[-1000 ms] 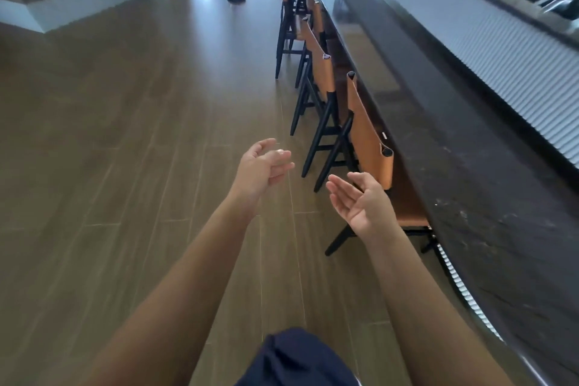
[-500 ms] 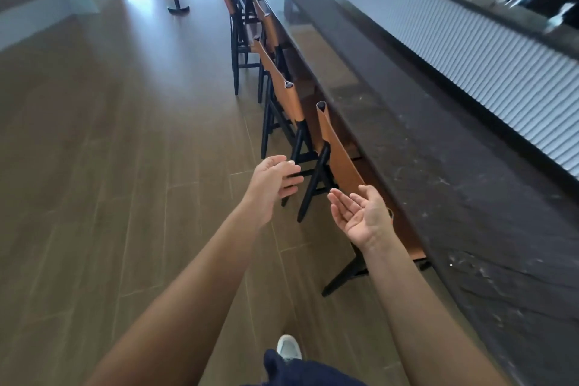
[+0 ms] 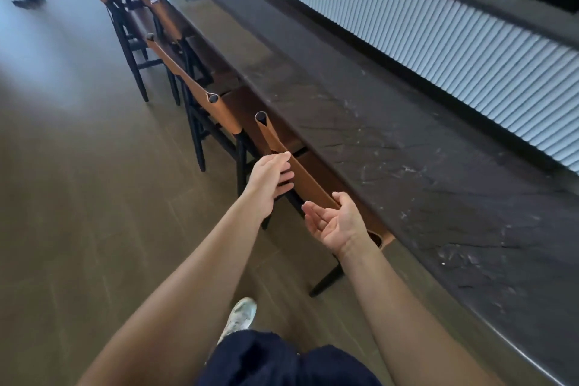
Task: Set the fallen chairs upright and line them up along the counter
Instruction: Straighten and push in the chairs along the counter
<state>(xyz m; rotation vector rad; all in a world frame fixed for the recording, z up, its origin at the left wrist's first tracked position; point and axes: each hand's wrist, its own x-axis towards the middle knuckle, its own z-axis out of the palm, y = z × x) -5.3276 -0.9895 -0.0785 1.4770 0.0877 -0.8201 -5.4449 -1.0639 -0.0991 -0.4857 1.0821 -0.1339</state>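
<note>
Charcoal veined stone makes up the long counter (image 3: 391, 160), which runs from our near right away to the far upper left. The brown wood-plank floor (image 3: 78, 204) lies on our left. Between them stands a row of black-framed chairs with tan leather backs (image 3: 185, 78), upright and tucked close to the counter's edge.

The nearest chair (image 3: 326, 279) also stands upright, seat under the counter. Its tan leather backrest (image 3: 302, 177) has its long axis almost parallel with the counter edge, far post up and away from us, near end down by our right wrist.

Both hands sit on the floor side of that backrest, so the chair lies ahead and to the right of the fingers, towards the counter. Our left hand (image 3: 268, 182) is farther along the backrest. Its fingers (image 3: 284, 173) are close together and lightly bent, tips against the leather's outer face; we cannot tell whether they wrap it. Our right hand (image 3: 336, 224) is at the near end, palm up, fingers straight and pressed together, holding nothing, the thumb (image 3: 341, 199) just at the top edge.

We judge that any next nudge would go across the backrest's length, towards the counter, to square this chair with the row.
</note>
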